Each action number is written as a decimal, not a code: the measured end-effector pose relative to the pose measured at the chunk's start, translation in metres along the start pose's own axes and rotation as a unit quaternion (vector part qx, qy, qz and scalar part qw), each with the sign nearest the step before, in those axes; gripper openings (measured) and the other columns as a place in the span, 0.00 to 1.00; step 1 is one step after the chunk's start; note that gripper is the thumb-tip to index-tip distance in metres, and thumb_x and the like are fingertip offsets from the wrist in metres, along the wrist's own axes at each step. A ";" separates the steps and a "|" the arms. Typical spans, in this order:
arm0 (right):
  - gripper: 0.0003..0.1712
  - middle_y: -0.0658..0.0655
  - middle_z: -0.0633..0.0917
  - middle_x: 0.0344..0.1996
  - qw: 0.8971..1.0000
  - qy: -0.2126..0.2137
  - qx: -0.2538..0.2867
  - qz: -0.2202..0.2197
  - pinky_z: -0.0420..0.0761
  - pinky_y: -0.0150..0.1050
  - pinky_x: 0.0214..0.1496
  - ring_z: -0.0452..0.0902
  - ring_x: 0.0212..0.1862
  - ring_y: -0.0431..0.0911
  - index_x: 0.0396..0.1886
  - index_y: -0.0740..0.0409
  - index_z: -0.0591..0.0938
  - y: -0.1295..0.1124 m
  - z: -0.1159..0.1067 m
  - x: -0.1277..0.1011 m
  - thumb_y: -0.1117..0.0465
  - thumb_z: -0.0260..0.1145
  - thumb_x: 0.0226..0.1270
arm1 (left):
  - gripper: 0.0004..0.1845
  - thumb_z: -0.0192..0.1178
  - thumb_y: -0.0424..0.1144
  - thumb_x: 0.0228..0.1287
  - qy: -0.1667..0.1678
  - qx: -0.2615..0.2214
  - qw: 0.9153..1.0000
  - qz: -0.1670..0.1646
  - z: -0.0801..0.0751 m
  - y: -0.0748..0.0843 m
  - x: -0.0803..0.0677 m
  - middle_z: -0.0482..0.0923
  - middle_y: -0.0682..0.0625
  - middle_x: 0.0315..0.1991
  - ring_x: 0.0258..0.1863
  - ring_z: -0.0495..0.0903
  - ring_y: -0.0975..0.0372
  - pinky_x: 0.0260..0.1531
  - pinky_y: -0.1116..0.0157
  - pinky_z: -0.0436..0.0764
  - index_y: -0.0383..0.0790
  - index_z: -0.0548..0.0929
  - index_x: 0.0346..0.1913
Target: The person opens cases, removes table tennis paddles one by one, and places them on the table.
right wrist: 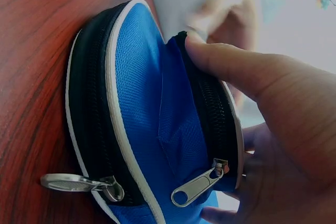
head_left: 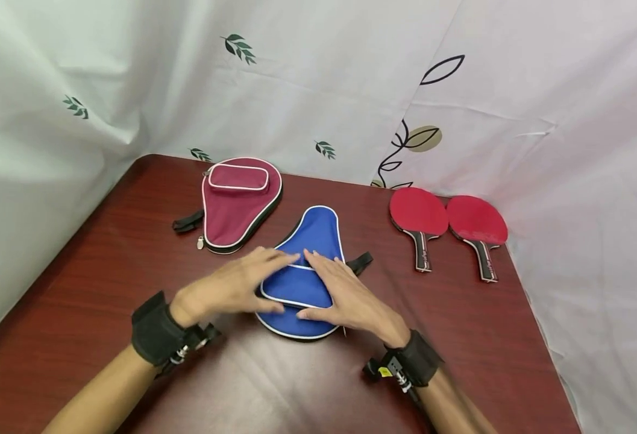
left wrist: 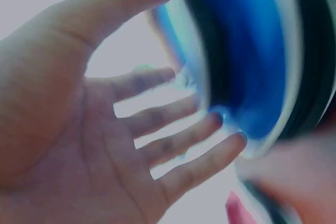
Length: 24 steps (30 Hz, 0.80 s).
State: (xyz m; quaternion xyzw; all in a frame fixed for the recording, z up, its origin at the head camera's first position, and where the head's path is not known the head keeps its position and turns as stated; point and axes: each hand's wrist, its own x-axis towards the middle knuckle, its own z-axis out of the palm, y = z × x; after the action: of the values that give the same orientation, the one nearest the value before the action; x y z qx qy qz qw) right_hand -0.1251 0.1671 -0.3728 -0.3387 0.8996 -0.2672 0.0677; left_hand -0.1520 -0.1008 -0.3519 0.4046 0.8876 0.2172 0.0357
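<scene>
The blue case [head_left: 296,286], narrow end near twelve o'clock, lies beneath left hand [head_left: 228,286] and right hand [head_left: 351,298], both spread, gripping nothing; only the right wrist view plainly shows its zip pulls [right wrist: 197,188].

Hands [right wrist: 286,108] at blue case [right wrist: 139,72], silver zipper pulls [right wrist: 195,188]

Extends left forearm [head_left: 101,392] and right forearm [head_left: 451,398] inward from the lower edge. Holds left hand [head_left: 237,283] and right hand [head_left: 351,295] close together, thumbs [head_left: 269,306] pointing toward each other. Spreads the left fingers [left wrist: 202,158], quite straight; stretches the right thumb [right wrist: 231,61].
</scene>
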 end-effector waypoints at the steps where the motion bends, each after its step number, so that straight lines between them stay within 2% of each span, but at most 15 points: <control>1: 0.58 0.54 0.59 0.79 1.000 0.003 -0.001 0.003 0.45 0.55 0.80 0.49 0.80 0.49 0.81 0.56 0.56 0.001 0.000 0.000 0.35 0.71 0.61 | 0.43 0.74 0.52 0.59 0.010 -0.018 1.000 -0.002 -0.008 -0.006 0.002 0.72 0.47 0.67 0.65 0.70 0.55 0.62 0.52 0.73 0.44 0.69 0.75; 2: 0.57 0.54 0.60 0.79 1.000 0.005 -0.001 0.004 0.46 0.55 0.80 0.49 0.80 0.49 0.81 0.56 0.58 0.002 0.000 0.000 0.36 0.72 0.61 | 0.41 0.73 0.50 0.61 0.026 -0.017 1.000 -0.006 -0.014 -0.014 0.005 0.71 0.45 0.68 0.66 0.69 0.54 0.63 0.49 0.72 0.45 0.69 0.75; 4: 0.55 0.55 0.62 0.78 1.000 0.008 -0.001 0.003 0.46 0.56 0.79 0.49 0.80 0.50 0.80 0.56 0.61 0.004 -0.001 -0.001 0.36 0.72 0.61 | 0.38 0.70 0.49 0.63 0.064 0.014 0.998 -0.025 -0.022 -0.034 0.015 0.68 0.42 0.70 0.70 0.65 0.49 0.65 0.43 0.68 0.47 0.70 0.74; 6: 0.54 0.55 0.63 0.78 1.000 0.007 0.000 0.004 0.46 0.56 0.79 0.49 0.80 0.50 0.79 0.56 0.62 0.006 -0.001 -0.001 0.36 0.72 0.61 | 0.37 0.69 0.53 0.64 0.088 0.072 0.991 -0.068 -0.024 -0.058 0.029 0.62 0.38 0.74 0.75 0.58 0.43 0.68 0.36 0.59 0.51 0.70 0.75; 7: 0.54 0.55 0.63 0.78 1.000 0.007 0.001 0.003 0.46 0.56 0.79 0.49 0.80 0.50 0.79 0.56 0.62 0.006 0.000 -0.001 0.36 0.73 0.60 | 0.38 0.68 0.55 0.64 0.089 0.100 0.986 -0.098 -0.023 -0.069 0.035 0.58 0.37 0.76 0.76 0.52 0.40 0.68 0.32 0.55 0.52 0.69 0.75; 9: 0.54 0.55 0.63 0.78 1.000 0.006 0.000 0.000 0.46 0.57 0.79 0.49 0.80 0.50 0.79 0.55 0.62 0.008 0.002 0.000 0.36 0.72 0.61 | 0.40 0.65 0.59 0.65 0.060 0.135 0.976 -0.161 -0.019 -0.092 0.045 0.49 0.35 0.79 0.78 0.41 0.36 0.66 0.27 0.45 0.54 0.66 0.77; 12: 0.54 0.56 0.63 0.77 1.000 0.007 -0.001 -0.008 0.47 0.58 0.79 0.49 0.80 0.50 0.79 0.55 0.62 0.008 0.004 0.001 0.36 0.72 0.61 | 0.40 0.59 0.61 0.69 -0.006 0.128 0.962 -0.239 -0.013 -0.119 0.048 0.35 0.37 0.82 0.78 0.27 0.35 0.61 0.21 0.39 0.56 0.60 0.79; 14: 0.54 0.56 0.63 0.77 1.000 0.007 -0.003 -0.012 0.46 0.58 0.79 0.49 0.80 0.50 0.79 0.55 0.62 0.007 0.005 0.002 0.36 0.72 0.61 | 0.39 0.55 0.61 0.71 -0.034 0.109 0.955 -0.275 -0.011 -0.130 0.043 0.29 0.41 0.82 0.77 0.25 0.34 0.58 0.19 0.42 0.55 0.58 0.80; 16: 0.54 0.56 0.62 0.78 1.000 0.009 -0.002 -0.012 0.46 0.58 0.79 0.49 0.80 0.50 0.79 0.55 0.62 0.005 0.004 0.003 0.36 0.72 0.61 | 0.38 0.52 0.61 0.73 -0.044 0.092 0.951 -0.294 -0.013 -0.136 0.036 0.26 0.43 0.82 0.76 0.26 0.32 0.54 0.17 0.46 0.55 0.56 0.80; 20: 0.54 0.56 0.62 0.78 1.000 0.011 -0.002 -0.010 0.45 0.57 0.79 0.49 0.80 0.49 0.79 0.56 0.61 0.004 0.004 0.003 0.37 0.72 0.61 | 0.38 0.49 0.61 0.74 -0.038 0.079 0.944 -0.318 -0.021 -0.147 0.009 0.23 0.43 0.82 0.74 0.31 0.25 0.51 0.16 0.48 0.52 0.54 0.81; 24: 0.54 0.57 0.62 0.78 1.000 0.011 -0.004 -0.010 0.46 0.58 0.79 0.49 0.80 0.50 0.79 0.57 0.61 0.005 0.004 0.003 0.36 0.71 0.62 | 0.39 0.46 0.63 0.75 -0.035 0.076 0.939 -0.334 -0.035 -0.172 -0.023 0.21 0.40 0.81 0.71 0.31 0.21 0.48 0.15 0.47 0.49 0.52 0.81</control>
State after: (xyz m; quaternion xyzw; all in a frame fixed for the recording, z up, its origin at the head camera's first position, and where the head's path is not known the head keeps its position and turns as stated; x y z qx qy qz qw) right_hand -0.1290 0.1665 -0.3784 -0.3450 0.8980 -0.2677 0.0535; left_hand -0.2656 -0.2297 -0.3942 0.0941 0.9838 0.1100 0.1060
